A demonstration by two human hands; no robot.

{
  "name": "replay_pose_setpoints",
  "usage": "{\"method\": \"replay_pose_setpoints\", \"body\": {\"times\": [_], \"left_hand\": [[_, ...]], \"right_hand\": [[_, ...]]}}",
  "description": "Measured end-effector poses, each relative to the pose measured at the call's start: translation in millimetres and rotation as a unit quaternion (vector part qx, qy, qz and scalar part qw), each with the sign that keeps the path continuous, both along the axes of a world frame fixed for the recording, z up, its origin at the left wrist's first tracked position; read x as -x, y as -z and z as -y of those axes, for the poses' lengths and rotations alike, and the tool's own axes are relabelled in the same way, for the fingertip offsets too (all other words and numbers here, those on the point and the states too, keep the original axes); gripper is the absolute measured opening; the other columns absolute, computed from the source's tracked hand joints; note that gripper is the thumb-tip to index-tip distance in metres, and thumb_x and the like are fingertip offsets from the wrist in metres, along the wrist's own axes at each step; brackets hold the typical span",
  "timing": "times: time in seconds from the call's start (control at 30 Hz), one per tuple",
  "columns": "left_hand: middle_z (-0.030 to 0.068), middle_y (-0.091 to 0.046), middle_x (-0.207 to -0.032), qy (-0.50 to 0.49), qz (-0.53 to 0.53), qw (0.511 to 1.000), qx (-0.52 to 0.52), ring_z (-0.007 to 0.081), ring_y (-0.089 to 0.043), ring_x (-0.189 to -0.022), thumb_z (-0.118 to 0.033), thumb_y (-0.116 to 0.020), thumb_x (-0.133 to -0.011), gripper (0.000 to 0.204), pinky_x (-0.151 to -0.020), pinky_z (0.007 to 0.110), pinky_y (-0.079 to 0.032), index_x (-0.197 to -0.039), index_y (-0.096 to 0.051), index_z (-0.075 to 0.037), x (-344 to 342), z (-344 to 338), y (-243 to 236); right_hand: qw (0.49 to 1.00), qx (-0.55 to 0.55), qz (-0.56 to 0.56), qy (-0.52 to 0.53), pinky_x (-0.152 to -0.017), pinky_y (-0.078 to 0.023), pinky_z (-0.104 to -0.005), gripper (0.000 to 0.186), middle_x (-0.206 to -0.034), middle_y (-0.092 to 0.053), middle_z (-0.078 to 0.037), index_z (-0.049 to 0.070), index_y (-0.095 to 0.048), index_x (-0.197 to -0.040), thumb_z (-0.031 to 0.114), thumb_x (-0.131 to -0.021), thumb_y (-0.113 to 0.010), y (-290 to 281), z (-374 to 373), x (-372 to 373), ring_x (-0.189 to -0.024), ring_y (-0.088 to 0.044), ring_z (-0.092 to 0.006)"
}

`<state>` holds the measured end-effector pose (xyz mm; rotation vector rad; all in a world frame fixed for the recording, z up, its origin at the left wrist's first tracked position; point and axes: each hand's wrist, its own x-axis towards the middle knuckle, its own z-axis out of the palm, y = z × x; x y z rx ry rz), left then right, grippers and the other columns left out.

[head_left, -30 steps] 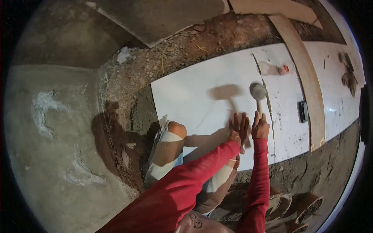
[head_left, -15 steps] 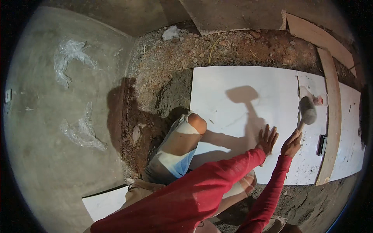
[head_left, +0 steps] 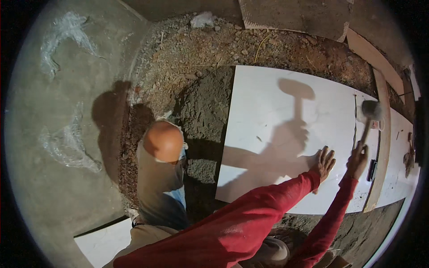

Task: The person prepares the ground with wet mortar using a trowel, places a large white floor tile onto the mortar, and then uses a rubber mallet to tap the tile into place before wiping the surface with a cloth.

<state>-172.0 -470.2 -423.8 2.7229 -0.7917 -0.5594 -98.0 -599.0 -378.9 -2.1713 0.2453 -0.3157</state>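
Observation:
My left hand (head_left: pixel 322 164) has its fingers spread on the large white marble-look tile (head_left: pixel 259 111), right of the middle. My right hand (head_left: pixel 357 158), beside it, grips the handle of a dark-headed mallet (head_left: pixel 371 108), which is raised and casts a shadow on the tile. A small black device (head_left: pixel 372 169) lies just right of my right hand, next to a long wooden strip (head_left: pixel 379 187). A small red-and-clear item, partly behind the mallet, is too hidden to name.
My bare knee (head_left: pixel 161 142) is beside the tile, over grey mortar (head_left: pixel 201 107) and gravel (head_left: pixel 187 44). Crumpled plastic (head_left: pixel 67 147) lies on concrete (head_left: pixel 49 192) at left. Another white tile (head_left: pixel 100 241) is at lower left; a board (head_left: pixel 371 51) and slab (head_left: pixel 295 13) are at the back.
My view has shifted. My knee has moved leftward off the tile's edge. My right hand has lifted the mallet further to the right, and my left hand remains spread on the tile.

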Motion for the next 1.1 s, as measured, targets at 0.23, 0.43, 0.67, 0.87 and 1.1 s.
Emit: {"method": "replay_pose_setpoints", "body": {"times": [0.23,0.43,0.67,0.87,1.1], "left_hand": [[0.0177,-0.021,-0.164,-0.064,0.019,0.976,0.206,0.0325,-0.017,-0.153,-0.071,-0.077,-0.063,0.126,-0.124,0.052,-0.015,-0.156,-0.026,-0.003,43.9,-203.8,7.1],[0.0132,-0.016,-0.166,-0.115,0.088,0.975,0.171,0.0318,-0.008,-0.155,-0.082,-0.066,-0.066,0.131,-0.125,0.051,-0.007,-0.159,-0.016,-0.004,78.9,-245.8,20.2],[0.0125,-0.013,-0.167,-0.110,0.117,0.977,0.141,0.0303,-0.007,-0.155,-0.086,-0.059,-0.067,0.132,-0.125,0.051,-0.006,-0.160,-0.013,-0.004,78.0,-243.4,24.8],[0.0141,-0.013,-0.167,-0.090,0.084,0.982,0.144,0.0303,-0.007,-0.155,-0.081,-0.069,-0.063,0.136,-0.126,0.051,-0.006,-0.159,-0.013,-0.003,78.6,-271.6,28.7],[0.0103,-0.017,-0.167,-0.136,0.132,0.968,0.166,0.0304,-0.009,-0.155,-0.084,-0.065,-0.066,0.128,-0.125,0.055,-0.007,-0.160,-0.020,-0.009,79.1,-308.2,23.0]], "right_hand": [[0.988,0.001,0.084,0.129,-0.056,-0.038,-0.0274,0.040,-0.085,-0.055,-0.004,0.003,-0.055,-0.126,0.038,-0.108,-0.046,-27.0,-83.6,91.4,-0.065,-0.048,-0.0100],[0.986,0.135,0.005,0.100,-0.061,-0.049,-0.0340,0.041,-0.091,-0.065,-0.007,0.001,-0.058,-0.117,0.038,-0.108,-0.043,32.2,-114.6,154.3,-0.073,-0.061,-0.0199],[0.932,0.225,-0.258,0.117,-0.068,-0.047,-0.0268,0.035,-0.091,-0.061,-0.008,0.000,-0.058,-0.122,0.030,-0.108,-0.047,41.0,-154.0,176.7,-0.078,-0.056,-0.0149],[0.980,-0.120,0.029,0.154,-0.042,-0.035,-0.0196,0.044,-0.064,-0.048,0.005,0.008,-0.052,-0.100,0.051,-0.106,-0.043,-51.2,-234.1,148.0,-0.046,-0.039,-0.0033],[0.974,0.192,-0.088,0.079,-0.056,-0.048,-0.0398,0.033,-0.080,-0.068,-0.010,0.006,-0.053,-0.104,0.037,-0.109,-0.041,41.6,-213.4,169.7,-0.064,-0.061,-0.0242]]}}
